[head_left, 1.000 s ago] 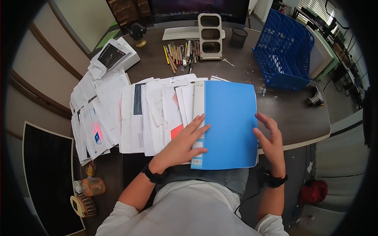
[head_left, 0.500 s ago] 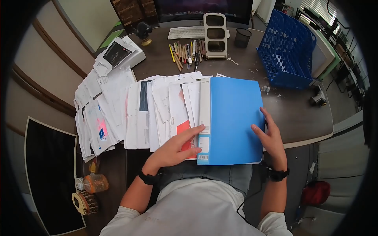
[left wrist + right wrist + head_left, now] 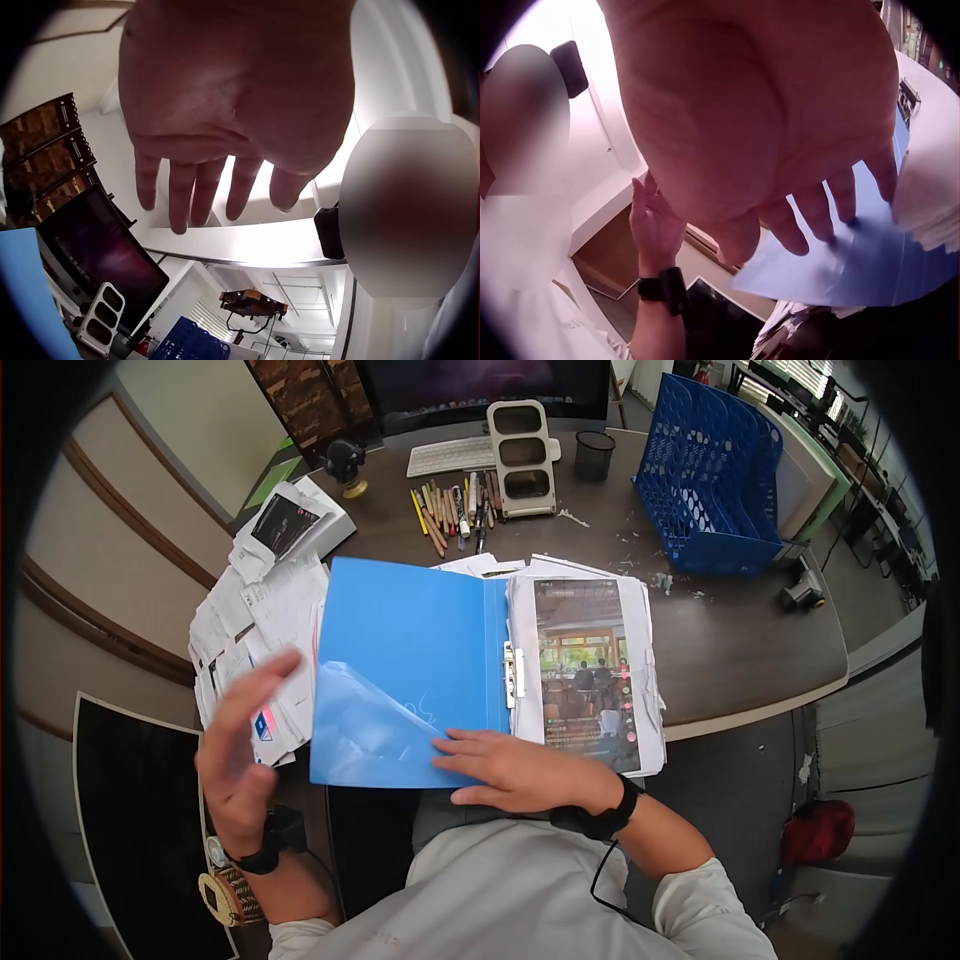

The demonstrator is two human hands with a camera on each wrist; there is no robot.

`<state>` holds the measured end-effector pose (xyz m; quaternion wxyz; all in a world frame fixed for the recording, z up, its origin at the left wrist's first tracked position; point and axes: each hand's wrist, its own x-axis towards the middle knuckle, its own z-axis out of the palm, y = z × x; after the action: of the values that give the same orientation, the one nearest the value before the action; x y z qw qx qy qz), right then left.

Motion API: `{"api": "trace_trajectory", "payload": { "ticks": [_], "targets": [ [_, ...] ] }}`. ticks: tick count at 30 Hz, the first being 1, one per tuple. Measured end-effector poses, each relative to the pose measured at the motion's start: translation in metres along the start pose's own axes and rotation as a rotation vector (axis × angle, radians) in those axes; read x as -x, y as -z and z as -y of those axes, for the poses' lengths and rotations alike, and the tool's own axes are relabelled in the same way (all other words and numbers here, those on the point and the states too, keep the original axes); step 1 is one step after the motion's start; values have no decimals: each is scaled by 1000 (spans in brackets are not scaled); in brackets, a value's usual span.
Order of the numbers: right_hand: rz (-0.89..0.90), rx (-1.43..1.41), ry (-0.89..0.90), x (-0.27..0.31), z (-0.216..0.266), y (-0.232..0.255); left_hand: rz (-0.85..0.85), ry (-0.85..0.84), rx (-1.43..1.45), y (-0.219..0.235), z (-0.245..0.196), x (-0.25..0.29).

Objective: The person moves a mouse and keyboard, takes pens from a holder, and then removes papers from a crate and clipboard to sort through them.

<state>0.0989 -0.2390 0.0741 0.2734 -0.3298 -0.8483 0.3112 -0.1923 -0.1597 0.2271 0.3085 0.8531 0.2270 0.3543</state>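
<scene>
A blue clip folder (image 3: pixel 410 620) lies spread at the desk's front edge, its cover turned over to the left and a clear pocket across the cover's lower part. On its right side a metal clip (image 3: pixel 513 675) sits beside a stack of sheets (image 3: pixel 590 660), the top one printed with a phone-screen picture. My right hand (image 3: pixel 525 770) reaches across with straight fingers over the cover's lower right, near the pocket. Off the cover's left edge, my left hand (image 3: pixel 240 760) is raised and holds nothing. Its spread fingers (image 3: pixel 180 195) show in the left wrist view.
Loose papers (image 3: pixel 265 615) are piled at the left, with more sheets under the folder. Behind lie several pens and pencils (image 3: pixel 455 508), an upright three-slot holder (image 3: pixel 523 455), a black mesh cup (image 3: pixel 594 455) and a keyboard (image 3: pixel 450 457). A blue file rack (image 3: pixel 710 480) stands back right.
The folder has gone from closed to open, its cover swung over to the left. My right hand has crossed leftward to the cover; my left hand has moved left, away from the spine.
</scene>
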Motion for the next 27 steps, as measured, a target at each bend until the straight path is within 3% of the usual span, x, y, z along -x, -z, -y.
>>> {"api": "trace_trajectory", "payload": {
  "ticks": [2, 3, 5, 7, 9, 10, 11, 12, 13, 15, 18, 27],
  "targets": [
    [117, -299, -192, 9, -6, 16, 352, 195, -57, -1, -3, -5],
    [124, -306, -198, 16, -10, 28, 442, 289, -167, -13, 1, -7],
    [-137, -163, -173, 38, -18, 58, 565, 421, -317, -29, 41, 9],
    [-455, -170, -348, 63, -21, 84, 568, 434, -338, -47, 80, 24],
    [-758, 48, -489, 96, -48, 94, 568, 453, -363, -60, 96, 28],
    [-750, 47, -489, 110, -56, 98, 575, 430, -434, -65, 102, 21],
    [-827, 193, -661, 122, -62, 101, 583, 404, -505, -72, 105, 9],
    [-897, 342, -834, 131, -66, 101, 613, 548, -489, -80, 91, -15],
    [-889, 341, -836, 138, -72, 99, 613, 554, -484, -93, 93, -27],
    [-859, -10, -975, 145, -81, 95, 592, 339, -395, -118, 103, -45],
    [-789, -22, -1035, 139, -82, 92, 553, 207, -220, -160, 119, -73],
    [-780, 81, -1070, 127, -78, 98, 483, 298, -257, -190, 132, -83]
  ]
}}
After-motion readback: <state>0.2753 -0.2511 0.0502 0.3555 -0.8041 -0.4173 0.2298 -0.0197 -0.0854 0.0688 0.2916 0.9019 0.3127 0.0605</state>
